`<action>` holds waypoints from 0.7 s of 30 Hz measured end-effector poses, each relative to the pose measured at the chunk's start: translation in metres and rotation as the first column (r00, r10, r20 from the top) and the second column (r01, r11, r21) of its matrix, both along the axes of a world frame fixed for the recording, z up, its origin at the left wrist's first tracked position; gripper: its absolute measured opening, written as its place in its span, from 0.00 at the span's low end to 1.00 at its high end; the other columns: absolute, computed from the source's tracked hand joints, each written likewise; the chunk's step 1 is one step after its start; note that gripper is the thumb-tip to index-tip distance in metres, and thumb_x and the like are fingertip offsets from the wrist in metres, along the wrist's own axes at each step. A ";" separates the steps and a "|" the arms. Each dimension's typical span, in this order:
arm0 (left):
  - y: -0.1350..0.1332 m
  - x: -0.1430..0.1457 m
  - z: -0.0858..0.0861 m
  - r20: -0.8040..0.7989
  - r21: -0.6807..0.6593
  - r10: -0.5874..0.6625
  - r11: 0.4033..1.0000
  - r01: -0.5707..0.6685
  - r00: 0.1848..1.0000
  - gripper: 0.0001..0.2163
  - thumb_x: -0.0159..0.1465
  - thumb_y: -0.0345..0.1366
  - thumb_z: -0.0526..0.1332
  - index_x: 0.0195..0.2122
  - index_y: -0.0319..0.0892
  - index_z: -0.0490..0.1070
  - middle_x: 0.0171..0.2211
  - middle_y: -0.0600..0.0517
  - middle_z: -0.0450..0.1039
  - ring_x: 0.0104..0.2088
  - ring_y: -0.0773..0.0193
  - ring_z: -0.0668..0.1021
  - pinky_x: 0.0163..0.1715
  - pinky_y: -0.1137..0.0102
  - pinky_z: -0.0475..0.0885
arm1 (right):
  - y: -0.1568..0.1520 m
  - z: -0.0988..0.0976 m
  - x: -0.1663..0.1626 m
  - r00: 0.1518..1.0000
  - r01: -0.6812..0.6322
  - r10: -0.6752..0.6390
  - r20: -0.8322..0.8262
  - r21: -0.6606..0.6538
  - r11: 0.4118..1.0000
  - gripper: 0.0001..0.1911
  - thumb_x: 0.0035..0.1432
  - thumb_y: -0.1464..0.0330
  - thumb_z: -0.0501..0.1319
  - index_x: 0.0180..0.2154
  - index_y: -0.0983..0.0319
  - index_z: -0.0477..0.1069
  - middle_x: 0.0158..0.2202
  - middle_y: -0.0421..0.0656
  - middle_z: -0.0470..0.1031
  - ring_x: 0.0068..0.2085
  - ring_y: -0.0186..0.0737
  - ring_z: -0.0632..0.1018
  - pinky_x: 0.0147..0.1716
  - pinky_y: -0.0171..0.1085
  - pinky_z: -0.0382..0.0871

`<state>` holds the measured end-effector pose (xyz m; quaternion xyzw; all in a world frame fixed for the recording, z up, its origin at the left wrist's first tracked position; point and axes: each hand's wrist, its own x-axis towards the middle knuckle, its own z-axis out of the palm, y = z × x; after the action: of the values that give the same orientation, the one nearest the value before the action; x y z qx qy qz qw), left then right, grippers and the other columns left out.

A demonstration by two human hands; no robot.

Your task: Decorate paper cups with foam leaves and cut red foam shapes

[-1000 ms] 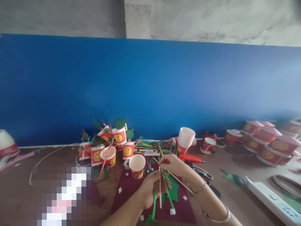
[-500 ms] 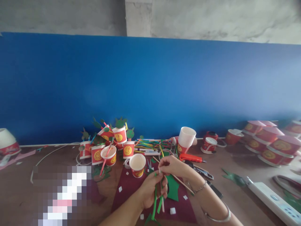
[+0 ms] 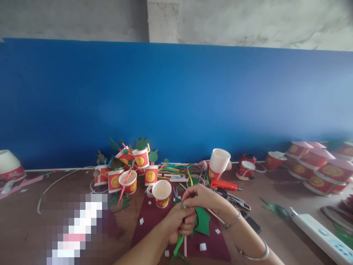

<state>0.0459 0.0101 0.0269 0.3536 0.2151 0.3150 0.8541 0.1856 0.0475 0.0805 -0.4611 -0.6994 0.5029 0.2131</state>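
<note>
In the head view, my left hand is closed around a green paper strip and a thin pale stick, whose lower ends hang below the fist. Just above it, my right hand pinches at the strip's upper end; its fingertips hide what else they may hold. Both hands are over a dark red sheet. Beside them lies a cut piece of green paper. A paper cup stands upright beyond my left hand, with scissors to its right.
Decorated red cups cluster at the back left, beside a pile of coloured straws. Stacked white cups, an orange utility knife and a power strip are on the right. White paper bits dot the sheet.
My left fingers have closed more tightly, and the green strip's hanging parts have come together. My right fingertips have moved slightly left; the white bit seen between them is now hidden.
</note>
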 end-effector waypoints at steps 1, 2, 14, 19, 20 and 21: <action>0.000 0.000 0.000 -0.002 0.002 0.008 1.000 -0.008 1.000 0.17 0.53 0.40 0.64 0.21 0.42 0.54 0.13 0.63 0.52 0.10 0.80 0.46 0.11 0.76 0.35 | 0.000 -0.001 -0.001 1.000 -0.005 0.005 -0.003 0.021 1.000 0.07 0.43 0.69 0.63 0.28 0.64 0.76 0.23 0.39 0.74 0.26 0.32 0.70 0.26 0.29 0.63; 0.000 0.001 -0.001 -0.004 0.004 0.014 1.000 -0.014 1.000 0.16 0.53 0.39 0.64 0.21 0.42 0.54 0.12 0.63 0.52 0.10 0.80 0.47 0.11 0.76 0.35 | 0.000 -0.002 -0.001 1.000 -0.009 0.008 0.004 0.045 0.999 0.07 0.43 0.69 0.63 0.28 0.64 0.75 0.23 0.38 0.73 0.26 0.31 0.70 0.25 0.29 0.63; 0.001 0.006 -0.003 0.099 -0.068 0.083 0.995 -0.076 0.992 0.13 0.50 0.35 0.66 0.32 0.32 0.68 0.24 0.51 0.67 0.16 0.79 0.59 0.16 0.75 0.43 | 0.002 -0.002 0.004 1.000 0.012 -0.011 0.028 -0.025 1.000 0.02 0.43 0.73 0.59 0.25 0.64 0.70 0.18 0.35 0.69 0.19 0.29 0.69 0.17 0.27 0.60; 0.000 0.009 -0.009 -0.005 -0.028 0.096 0.995 -0.096 0.995 0.16 0.54 0.47 0.63 0.32 0.38 0.65 0.22 0.53 0.69 0.14 0.75 0.62 0.14 0.75 0.50 | 0.005 -0.005 0.007 1.000 0.001 -0.001 0.008 0.004 1.000 0.02 0.44 0.73 0.59 0.25 0.63 0.69 0.18 0.36 0.71 0.20 0.31 0.72 0.20 0.29 0.64; 0.000 0.009 -0.010 -0.020 -0.018 0.093 0.995 -0.094 0.995 0.16 0.55 0.48 0.62 0.32 0.39 0.64 0.21 0.54 0.68 0.12 0.76 0.60 0.13 0.75 0.49 | 0.006 -0.005 0.007 1.000 0.003 -0.003 -0.004 0.001 1.000 0.02 0.45 0.72 0.59 0.25 0.63 0.69 0.19 0.36 0.71 0.20 0.32 0.73 0.20 0.29 0.64; 0.000 0.009 -0.011 -0.027 -0.011 0.092 0.996 -0.092 0.995 0.16 0.55 0.49 0.62 0.33 0.40 0.62 0.19 0.56 0.67 0.11 0.76 0.58 0.12 0.76 0.47 | 0.007 -0.006 0.007 1.000 0.014 -0.014 -0.006 0.007 1.000 0.03 0.46 0.71 0.58 0.26 0.63 0.70 0.20 0.37 0.72 0.21 0.32 0.73 0.20 0.30 0.65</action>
<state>0.0545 0.0101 0.0161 0.3423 0.2443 0.3482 0.8378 0.1928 0.0542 0.0747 -0.4637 -0.6971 0.5005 0.2203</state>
